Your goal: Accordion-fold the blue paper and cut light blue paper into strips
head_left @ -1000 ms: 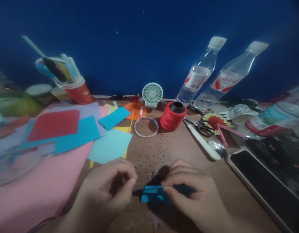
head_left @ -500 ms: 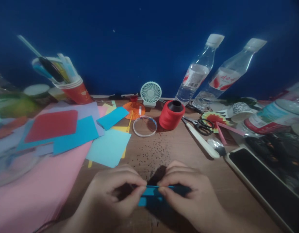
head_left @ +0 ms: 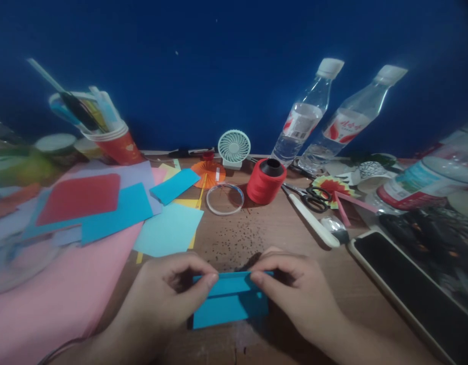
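Observation:
Between my two hands is a piece of blue paper (head_left: 230, 310) with crosswise folds, its face tilted toward me. My left hand (head_left: 177, 291) pinches the upper edge near the left end between thumb and forefinger. At the right part of the same edge, my right hand (head_left: 295, 284) pinches the paper in the same way. Part of the edge lies hidden behind the fingers. Small dark specks (head_left: 234, 238) are scattered over the wooden table (head_left: 188, 350) just beyond the paper. A light blue sheet (head_left: 169, 230) lies past my left hand.
Coloured paper sheets (head_left: 67, 289) cover the left side, below a red cup of pens (head_left: 120, 147). Ahead stand a small fan (head_left: 234, 147), a clear tape ring (head_left: 225, 212) and a red thread spool (head_left: 266, 185). Scissors (head_left: 315, 200), a white-handled knife (head_left: 313, 223), a phone (head_left: 401, 284) and bottles (head_left: 298, 126) are rightward.
My hands have moved slightly apart and up. More of the blue paper's face now shows below its pinched edge. The view has shifted a little.

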A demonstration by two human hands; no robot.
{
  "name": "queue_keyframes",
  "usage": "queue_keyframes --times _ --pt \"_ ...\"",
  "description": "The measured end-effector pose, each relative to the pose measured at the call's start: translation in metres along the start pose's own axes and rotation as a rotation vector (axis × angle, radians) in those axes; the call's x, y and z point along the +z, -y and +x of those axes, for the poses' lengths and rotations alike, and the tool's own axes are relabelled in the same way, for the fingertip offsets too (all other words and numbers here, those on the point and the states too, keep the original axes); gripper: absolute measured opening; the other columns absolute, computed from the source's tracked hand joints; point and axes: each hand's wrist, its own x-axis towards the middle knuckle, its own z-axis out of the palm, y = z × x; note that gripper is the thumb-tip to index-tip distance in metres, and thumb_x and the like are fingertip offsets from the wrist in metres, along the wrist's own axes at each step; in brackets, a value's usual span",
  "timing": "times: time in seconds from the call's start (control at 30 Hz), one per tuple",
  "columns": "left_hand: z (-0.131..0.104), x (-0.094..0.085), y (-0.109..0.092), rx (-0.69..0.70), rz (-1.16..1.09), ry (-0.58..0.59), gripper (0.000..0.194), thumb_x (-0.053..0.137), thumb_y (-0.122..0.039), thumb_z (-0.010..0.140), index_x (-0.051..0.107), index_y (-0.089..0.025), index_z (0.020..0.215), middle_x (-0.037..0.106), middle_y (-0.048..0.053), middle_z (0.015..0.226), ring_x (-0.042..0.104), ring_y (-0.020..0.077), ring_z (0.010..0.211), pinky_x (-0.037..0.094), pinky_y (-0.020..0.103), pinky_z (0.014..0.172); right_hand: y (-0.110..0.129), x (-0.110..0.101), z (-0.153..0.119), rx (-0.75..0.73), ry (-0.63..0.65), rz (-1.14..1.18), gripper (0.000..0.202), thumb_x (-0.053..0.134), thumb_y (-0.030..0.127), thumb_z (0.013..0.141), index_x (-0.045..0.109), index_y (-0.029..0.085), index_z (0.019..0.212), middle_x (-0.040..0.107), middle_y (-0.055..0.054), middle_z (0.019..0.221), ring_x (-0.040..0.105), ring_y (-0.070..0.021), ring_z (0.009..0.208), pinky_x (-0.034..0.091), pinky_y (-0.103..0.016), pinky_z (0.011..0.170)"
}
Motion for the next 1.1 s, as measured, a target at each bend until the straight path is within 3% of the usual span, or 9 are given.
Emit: queue_keyframes --times 0.23,0.33,0.43,0.57,0.67,0.77,0.87,1.1 --pt "0.007 -0.008 0.001 -0.124 -0.13 -0.027 0.012 0.062 -0.023 0.068 0.065 -0.018 0.057 0.067 0.0 0.055 0.06 0.0131 0.048 0.047 0.018 0.042 -0.006 -0.01 0.001 0.072 -0.015 -0.031 0.028 0.052 0.028 0.086 0.063 0.02 0.062 0.058 0.001 0.06 0.055 -0.0133 0.059 0.043 -0.024 0.054" --pt "0.01 -0.01 0.001 -0.152 -0.177 -0.027 0.013 0.062 -0.022 0.068 0.064 -0.017 0.057 0.067 0.001 0.057 0.06 0.0132 0.05 0.046 0.018 0.043 -0.007 -0.01 -0.003 -0.002 -0.052 -0.045 0.017 0.051 0.026 0.087 0.068 0.026 0.09 0.068 0.001 0.08 0.062 -0.0146 0.075 0.048 -0.025 0.066" --pt "0.012 -0.009 0.001 -0.162 -0.18 0.02 0.012 0.062 -0.023 0.068 0.064 -0.017 0.057 0.066 0.0 0.055 0.059 0.0133 0.05 0.046 0.018 0.043 -0.005 -0.006 -0.004 -0.137 -0.042 -0.091 0.028 0.06 0.021 0.081 0.063 0.032 0.107 0.069 0.001 0.096 0.063 -0.0157 0.085 0.05 -0.027 0.074" --pt "0.007 -0.005 0.002 -0.095 -0.097 0.052 0.009 0.058 -0.024 0.074 0.065 -0.02 0.07 0.066 -0.001 0.063 0.061 0.0132 0.057 0.048 0.018 0.048 0.0 -0.002 -0.002 -0.208 -0.009 -0.096 0.017 0.062 0.016 0.077 0.07 0.028 0.086 0.071 0.002 0.079 0.065 -0.0146 0.071 0.052 -0.025 0.064" --pt "0.0 -0.003 0.006 0.103 0.037 -0.013 0.015 0.053 -0.022 0.079 0.062 -0.025 0.091 0.069 -0.001 0.082 0.065 0.0147 0.073 0.051 0.02 0.062 0.001 -0.002 -0.001 -0.146 -0.058 -0.093 0.014 0.063 0.016 0.075 0.072 0.026 0.08 0.072 0.001 0.075 0.066 -0.015 0.068 0.052 -0.024 0.061" --pt "-0.001 -0.005 0.008 0.255 0.162 0.004 0.013 0.053 -0.019 0.08 0.061 -0.026 0.088 0.068 -0.003 0.08 0.064 0.0133 0.072 0.05 0.019 0.063 -0.001 -0.002 -0.001 -0.126 -0.057 -0.092 0.015 0.067 0.016 0.071 0.073 0.026 0.081 0.073 0.001 0.077 0.067 -0.0162 0.068 0.053 -0.026 0.061" --pt "0.002 -0.007 0.007 0.274 0.162 0.041 0.01 0.057 -0.017 0.078 0.063 -0.025 0.081 0.067 -0.003 0.074 0.062 0.0125 0.067 0.049 0.018 0.061 -0.003 -0.002 -0.001 -0.119 -0.056 -0.08 0.018 0.071 0.015 0.066 0.073 0.026 0.081 0.073 0.001 0.076 0.067 -0.0159 0.066 0.054 -0.025 0.06" --pt "0.002 -0.005 0.008 0.18 -0.039 0.004 0.014 0.062 -0.013 0.075 0.068 -0.024 0.079 0.068 -0.003 0.074 0.064 0.0119 0.068 0.05 0.018 0.06 -0.002 -0.001 0.001 -0.059 -0.098 -0.044 0.015 0.071 0.015 0.065 0.074 0.026 0.075 0.073 0.001 0.07 0.066 -0.0156 0.059 0.055 -0.025 0.054"
